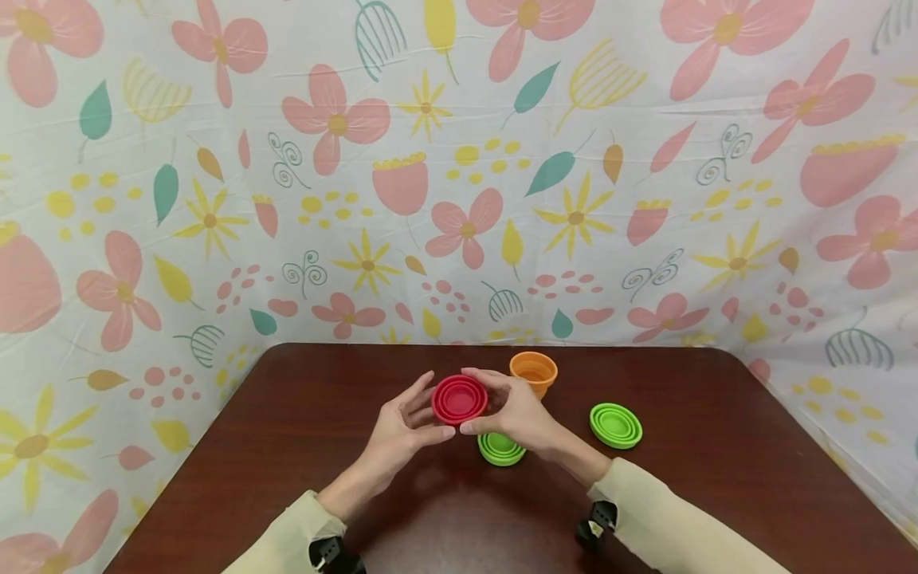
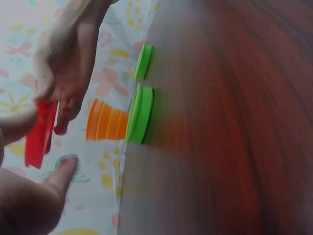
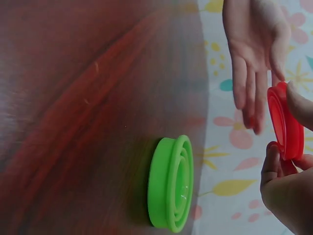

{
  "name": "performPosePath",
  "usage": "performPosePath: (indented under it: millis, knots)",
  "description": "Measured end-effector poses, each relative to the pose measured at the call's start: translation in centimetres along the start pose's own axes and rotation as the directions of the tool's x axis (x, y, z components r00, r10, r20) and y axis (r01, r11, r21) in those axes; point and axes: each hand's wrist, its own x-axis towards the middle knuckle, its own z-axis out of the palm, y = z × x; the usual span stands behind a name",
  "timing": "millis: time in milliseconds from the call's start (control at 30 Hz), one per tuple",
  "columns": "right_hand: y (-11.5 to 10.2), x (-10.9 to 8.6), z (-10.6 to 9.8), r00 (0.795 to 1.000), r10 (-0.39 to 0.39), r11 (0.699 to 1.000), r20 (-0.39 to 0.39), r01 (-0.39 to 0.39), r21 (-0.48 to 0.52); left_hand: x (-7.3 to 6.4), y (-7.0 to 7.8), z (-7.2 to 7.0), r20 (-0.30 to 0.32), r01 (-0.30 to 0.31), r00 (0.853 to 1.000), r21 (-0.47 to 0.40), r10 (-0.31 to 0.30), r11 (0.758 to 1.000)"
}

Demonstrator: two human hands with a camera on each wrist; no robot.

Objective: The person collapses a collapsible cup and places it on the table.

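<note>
A red collapsible cup (image 1: 460,400), squashed flat into rings, is held up above the table with its ringed side towards the head camera. My right hand (image 1: 522,412) pinches its right edge between thumb and fingers. At its left edge is my left hand (image 1: 403,430), thumb close to the lower rim and fingers fairly straight and spread; whether they touch the cup is unclear. Edge-on, the red cup (image 2: 39,137) looks like a thin disc in the left wrist view. Below the right hand lies a flattened green collapsible cup (image 1: 501,453), partly hidden by that hand.
Behind the right hand an orange collapsible cup (image 1: 534,370) stands extended on the dark brown table (image 1: 301,446). Another flattened green cup (image 1: 615,426) lies to the right. A flower-patterned cloth (image 1: 459,175) hangs behind the table.
</note>
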Motion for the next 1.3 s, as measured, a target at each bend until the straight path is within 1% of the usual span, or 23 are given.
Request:
performPosePath:
  millis: [100, 200, 233, 300, 433, 467, 533, 700, 833, 967, 1100, 1300]
  knots:
    - [0.6, 1.2, 0.3, 1.000, 0.031, 1.000, -0.004, -0.031, 0.000, 0.0, -0.1, -0.5, -0.071, 0.015, 0.997, 0.079, -0.009, 0.997]
    - [1.0, 2.3, 0.7, 0.998, 0.054, 0.998, -0.015, -0.054, -0.022, 0.0, -0.3, -0.8, -0.133, 0.016, 0.991, 0.144, 0.004, 0.989]
    - [1.1, 2.6, 0.8, 0.999, 0.053, 0.998, -0.013, -0.053, -0.029, 0.1, -0.3, -1.0, -0.148, 0.016, 0.989, 0.159, 0.008, 0.987]
    - [1.3, 3.3, 1.1, 0.996, 0.083, 0.996, -0.021, -0.084, -0.042, 0.2, -0.4, -1.3, -0.166, 0.022, 0.986, 0.188, 0.009, 0.982]
    - [1.8, 4.3, 1.5, 0.990, 0.141, 0.988, -0.026, -0.142, -0.053, 0.4, -0.7, -2.2, -0.175, 0.035, 0.985, 0.218, 0.004, 0.975]
    - [1.9, 4.5, 1.6, 0.986, 0.163, 0.985, -0.030, -0.164, -0.052, 0.4, -0.7, -2.4, -0.174, 0.039, 0.985, 0.220, 0.000, 0.975]
    - [2.2, 4.9, 1.9, 0.983, 0.182, 0.982, -0.030, -0.183, -0.049, 0.6, -1.0, -2.9, -0.173, 0.054, 0.985, 0.220, -0.015, 0.974]
    - [2.7, 6.0, 2.6, 0.979, 0.201, 0.979, -0.039, -0.202, -0.026, 0.9, -1.5, -3.7, -0.172, 0.085, 0.984, 0.234, -0.045, 0.968]
    - [3.0, 6.7, 3.1, 0.979, 0.204, 0.978, -0.029, -0.205, -0.030, 1.2, -1.6, -4.2, -0.189, 0.102, 0.980, 0.250, -0.054, 0.963]
    - [3.3, 7.1, 3.4, 0.976, 0.220, 0.973, -0.011, -0.220, -0.069, 1.4, -1.7, -4.5, -0.212, 0.120, 0.975, 0.263, -0.064, 0.957]
    - [3.6, 7.4, 3.5, 0.973, 0.232, 0.964, 0.004, -0.229, -0.135, 1.5, -1.7, -4.9, -0.225, 0.139, 0.971, 0.281, -0.076, 0.950]
    - [3.6, 7.7, 3.6, 0.972, 0.234, 0.951, 0.024, -0.224, -0.213, 1.5, -1.9, -5.4, -0.219, 0.156, 0.971, 0.294, -0.092, 0.943]
